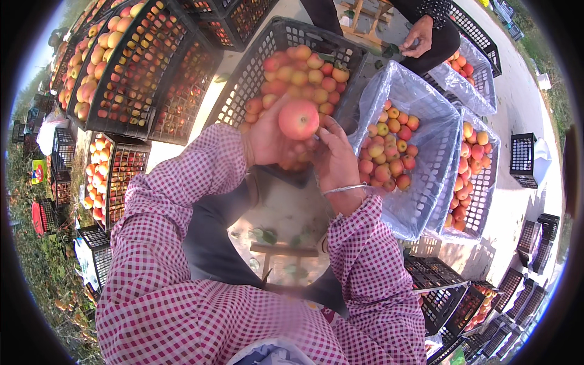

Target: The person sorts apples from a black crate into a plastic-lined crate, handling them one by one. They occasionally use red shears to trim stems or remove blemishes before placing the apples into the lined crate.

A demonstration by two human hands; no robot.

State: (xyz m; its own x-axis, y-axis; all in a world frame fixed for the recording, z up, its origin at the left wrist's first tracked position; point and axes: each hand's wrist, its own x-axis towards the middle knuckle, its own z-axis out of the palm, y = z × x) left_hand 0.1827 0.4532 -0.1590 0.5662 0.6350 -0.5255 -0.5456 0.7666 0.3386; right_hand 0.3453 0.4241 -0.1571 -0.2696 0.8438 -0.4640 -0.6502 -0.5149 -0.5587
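Observation:
My left hand (264, 139) holds a red-pink apple (299, 119), its dimpled end facing up. Close by on the right, my right hand (336, 159) has bent fingers at the apple's lower right edge; whether they grip anything is hidden. Under both hands stands a black plastic crate (242, 77) with many red and yellow apples (299, 77) in its far part. To the right, a crate lined with clear plastic film (424, 137) contains more apples (388, 146).
Another person's hand (417, 36) is beyond the crate. Stacked apple crates (132, 68) rise at the left. A second film-lined crate (477, 182) stands right of the first. Leaves (263, 235) and a wooden stool (284, 249) are below, between my legs.

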